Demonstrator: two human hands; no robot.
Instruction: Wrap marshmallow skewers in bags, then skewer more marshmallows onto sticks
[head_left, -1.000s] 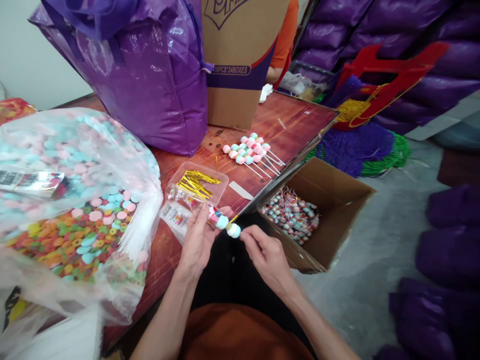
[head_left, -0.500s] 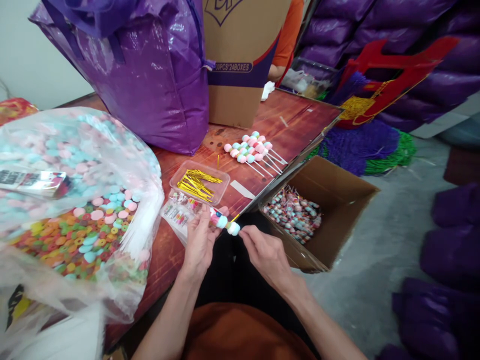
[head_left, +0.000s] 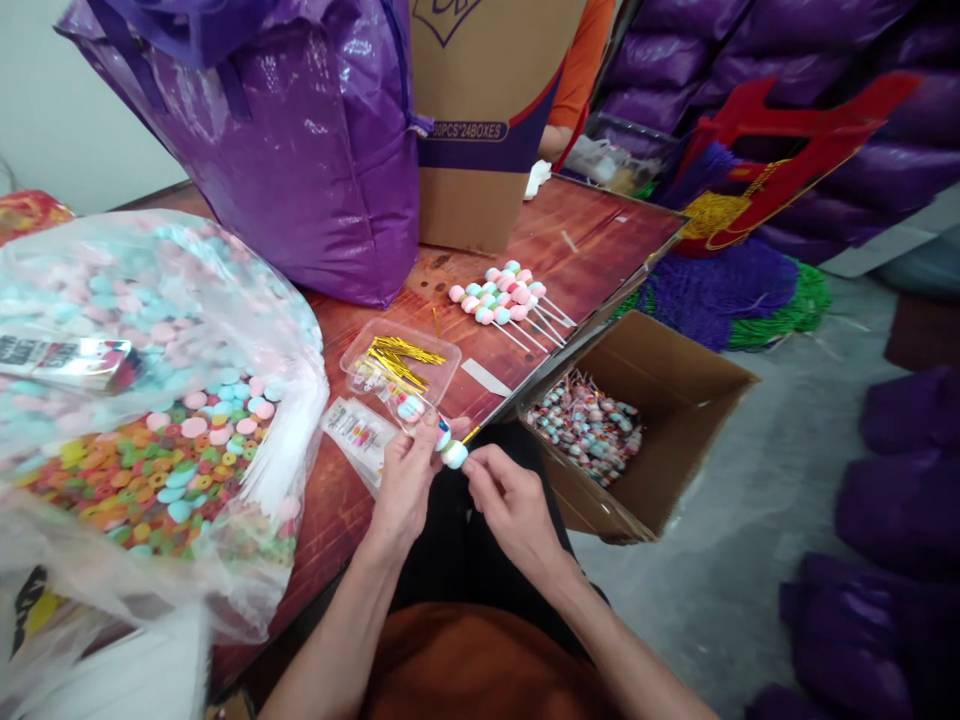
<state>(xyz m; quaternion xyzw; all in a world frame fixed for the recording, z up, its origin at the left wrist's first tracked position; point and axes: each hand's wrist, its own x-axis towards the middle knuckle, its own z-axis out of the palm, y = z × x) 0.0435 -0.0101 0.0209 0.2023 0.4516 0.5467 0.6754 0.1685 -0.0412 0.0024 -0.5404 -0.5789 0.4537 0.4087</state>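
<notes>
My left hand is closed around a clear printed plastic sleeve and the marshmallow skewer partly inside it. Pastel marshmallows show above the fingers, within the sleeve, and white and blue ones stick out below. At the skewer's lower end my right hand is pinched shut, apparently on its stick, which the fingers hide. A gold twist tie pokes out beside the right fingertips. Just beyond the hands are a clear tray of gold twist ties and a stack of printed sleeves.
Several marshmallow skewers lie on the table. A carton of wrapped skewers stands at right. Left is a large clear bag of marshmallows, ring candies and white sticks. A purple bag and tall box stand behind; a person's orange sleeve shows.
The marshmallow skewer has moved up and left, with marshmallows now showing in the sleeve past my left fingers. My right hand has followed leftward, closer to my left hand.
</notes>
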